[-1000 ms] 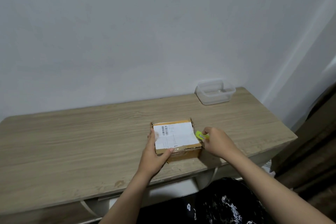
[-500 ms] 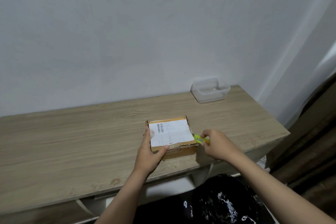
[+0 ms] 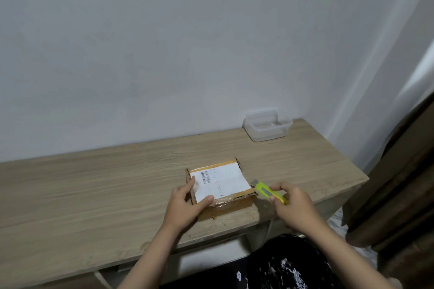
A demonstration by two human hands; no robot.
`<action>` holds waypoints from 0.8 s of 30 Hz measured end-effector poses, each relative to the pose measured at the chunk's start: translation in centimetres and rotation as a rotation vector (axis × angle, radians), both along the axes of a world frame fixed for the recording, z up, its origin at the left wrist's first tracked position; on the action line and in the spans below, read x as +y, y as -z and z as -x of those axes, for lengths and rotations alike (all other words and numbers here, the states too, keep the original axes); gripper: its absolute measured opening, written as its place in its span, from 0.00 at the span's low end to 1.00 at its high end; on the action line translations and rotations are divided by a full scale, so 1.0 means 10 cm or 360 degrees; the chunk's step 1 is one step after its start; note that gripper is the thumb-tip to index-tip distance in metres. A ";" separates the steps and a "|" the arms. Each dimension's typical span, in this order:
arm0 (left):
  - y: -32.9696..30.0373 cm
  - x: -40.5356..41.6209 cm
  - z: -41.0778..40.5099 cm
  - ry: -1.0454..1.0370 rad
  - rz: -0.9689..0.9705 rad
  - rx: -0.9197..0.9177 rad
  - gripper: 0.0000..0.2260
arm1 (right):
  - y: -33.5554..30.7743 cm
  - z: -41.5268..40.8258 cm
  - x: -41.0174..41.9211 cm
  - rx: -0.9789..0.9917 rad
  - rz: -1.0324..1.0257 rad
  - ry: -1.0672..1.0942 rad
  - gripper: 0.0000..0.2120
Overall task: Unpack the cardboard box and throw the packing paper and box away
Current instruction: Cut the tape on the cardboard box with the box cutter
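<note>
Cardboard box (image 3: pixel 222 189): lies flat on the counter near its front edge, closed, with glossy tape across the near flap; it sits between the two hands.
Shipping label (image 3: pixel 219 181): white sheet with a barcode, covering most of the box top, just beyond the left grip.
Left hand (image 3: pixel 185 204): rests on the box's near-left corner, thumb on the label, fingers along the left side; the grip presses down on the box rather than closing round it.
Right hand (image 3: pixel 292 204): just right of the box, its grip closed on the cutter between thumb and fingers.
Cutter (image 3: pixel 269 191): yellow-green utility knife with a grey slider, pointing from the right grip toward the box's near-right corner; its tip is at that corner, but contact cannot be told.
Counter (image 3: pixel 94 195): pale wood-grain top carrying the box, set against a white wall.
Plastic container (image 3: pixel 267 128): clear tub at the far right corner by the wall, well beyond the right grip.
</note>
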State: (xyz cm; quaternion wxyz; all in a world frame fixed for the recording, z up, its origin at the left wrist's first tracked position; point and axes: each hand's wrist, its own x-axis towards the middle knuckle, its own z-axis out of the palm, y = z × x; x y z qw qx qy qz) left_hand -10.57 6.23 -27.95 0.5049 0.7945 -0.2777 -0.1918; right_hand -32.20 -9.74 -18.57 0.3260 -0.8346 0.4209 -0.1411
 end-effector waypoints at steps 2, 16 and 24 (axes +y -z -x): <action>-0.05 -0.01 -0.15 0.0063 -0.0051 0.0016 0.36 | 0.07 0.04 0.05 -0.0057 -0.0036 -0.0006 0.09; -0.10 0.06 -0.04 0.0290 -0.0270 -0.0042 0.47 | 0.28 0.13 0.16 -0.0225 -0.0312 -0.0028 0.15; 0.03 0.16 0.24 0.0226 -0.0276 -0.0349 0.44 | 0.38 0.18 0.18 -0.0337 -0.0438 0.0263 0.15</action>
